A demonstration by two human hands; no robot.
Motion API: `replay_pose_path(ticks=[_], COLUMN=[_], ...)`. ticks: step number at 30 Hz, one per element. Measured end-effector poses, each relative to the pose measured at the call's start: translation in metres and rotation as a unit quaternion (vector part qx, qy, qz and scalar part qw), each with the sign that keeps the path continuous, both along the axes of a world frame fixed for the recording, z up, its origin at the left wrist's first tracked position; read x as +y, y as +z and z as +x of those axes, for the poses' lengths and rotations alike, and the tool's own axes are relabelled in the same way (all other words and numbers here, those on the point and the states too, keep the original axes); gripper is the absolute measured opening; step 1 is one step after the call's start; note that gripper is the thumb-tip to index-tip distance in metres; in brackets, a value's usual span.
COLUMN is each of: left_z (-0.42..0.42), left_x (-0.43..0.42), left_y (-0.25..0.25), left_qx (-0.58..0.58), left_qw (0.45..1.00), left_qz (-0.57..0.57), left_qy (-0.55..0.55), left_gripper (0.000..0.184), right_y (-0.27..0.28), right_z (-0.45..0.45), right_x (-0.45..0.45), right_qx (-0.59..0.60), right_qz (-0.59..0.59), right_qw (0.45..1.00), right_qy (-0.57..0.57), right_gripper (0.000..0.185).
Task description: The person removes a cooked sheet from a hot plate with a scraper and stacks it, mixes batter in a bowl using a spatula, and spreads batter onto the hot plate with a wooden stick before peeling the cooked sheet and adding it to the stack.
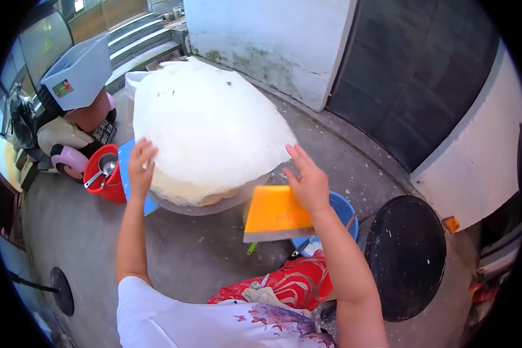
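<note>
A large, thin white flatbread (209,116) spreads in front of me, above a stack of cream-coloured flatbreads (197,193) on a round base. At its left edge, my left hand (141,165) pinches the rim with closed fingers. My right hand (306,180) is at the right edge, fingertips touching the rim. An orange scraper (278,210) with a grey edge hangs by the right palm, apparently held in that hand; the grip itself is partly hidden. Both hands look slightly blurred.
Left of the stack stand a red bucket (93,168) with ladles and a blue board (125,156). A blue tub (343,210) and a round black griddle (409,258) are at right. Behind are a scooter (64,136) carrying a grey crate (81,69), a wall and steps (139,43).
</note>
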State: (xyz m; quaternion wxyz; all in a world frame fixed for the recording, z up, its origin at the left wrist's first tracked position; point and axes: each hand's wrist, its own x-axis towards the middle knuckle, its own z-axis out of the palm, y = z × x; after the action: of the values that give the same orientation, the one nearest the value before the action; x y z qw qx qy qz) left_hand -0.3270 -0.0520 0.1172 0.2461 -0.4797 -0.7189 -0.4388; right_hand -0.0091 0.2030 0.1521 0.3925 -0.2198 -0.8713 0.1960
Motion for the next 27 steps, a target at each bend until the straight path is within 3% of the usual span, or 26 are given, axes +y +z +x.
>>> replay_pose_path(ticks=[1,2,6,11,14,21,23,24,26,27], left_z=[-0.007,-0.010,-0.026,-0.038,-0.042,-0.039,-0.023,-0.012,0.010,0.029], left_x=[-0.011,-0.020,-0.036,-0.038,-0.043,-0.048,-0.038,-0.030,-0.004,0.010], left_y=[-0.030,-0.053,-0.100,-0.096,-0.090,-0.087,-0.076,-0.072,-0.076,-0.067], left_qx=[-0.060,-0.046,-0.071,-0.069,-0.047,-0.008,0.026,0.060,0.012,0.019], left_qw=[0.998,0.998,0.988,0.985,0.984,0.956,0.949,0.942,0.983,0.982], left_qz=[-0.011,-0.042,-0.131,-0.152,-0.154,-0.264,-0.274,-0.284,-0.180,-0.188], left_qy=[0.004,0.023,0.034,0.048,0.071,0.132,0.151,0.169,0.026,0.003], left_gripper=[0.037,0.034,0.025,0.019,0.020,0.017,0.018,0.020,0.028,0.031], right_y=[-0.013,-0.022,-0.035,-0.049,-0.067,-0.084,-0.087,-0.087,-0.082,-0.078], right_z=[-0.003,-0.001,0.042,0.123,0.176,0.248,0.255,0.256,0.252,0.243], right_x=[-0.004,-0.005,0.010,0.042,0.058,0.050,0.047,0.044,0.039,0.033], right_qx=[-0.043,-0.043,-0.061,-0.032,0.074,0.200,0.277,0.273,0.234,0.217], right_qz=[0.015,0.016,-0.099,-0.148,-0.204,-0.381,-0.480,-0.483,-0.565,-0.567], right_qw=[0.999,0.999,0.992,0.979,0.956,0.840,0.753,0.752,0.726,0.727], right_qy=[-0.016,-0.009,-0.052,-0.138,-0.196,-0.330,-0.354,-0.355,-0.315,-0.321], right_gripper=[0.048,0.048,0.052,0.051,0.048,0.026,0.022,0.022,0.022,0.022])
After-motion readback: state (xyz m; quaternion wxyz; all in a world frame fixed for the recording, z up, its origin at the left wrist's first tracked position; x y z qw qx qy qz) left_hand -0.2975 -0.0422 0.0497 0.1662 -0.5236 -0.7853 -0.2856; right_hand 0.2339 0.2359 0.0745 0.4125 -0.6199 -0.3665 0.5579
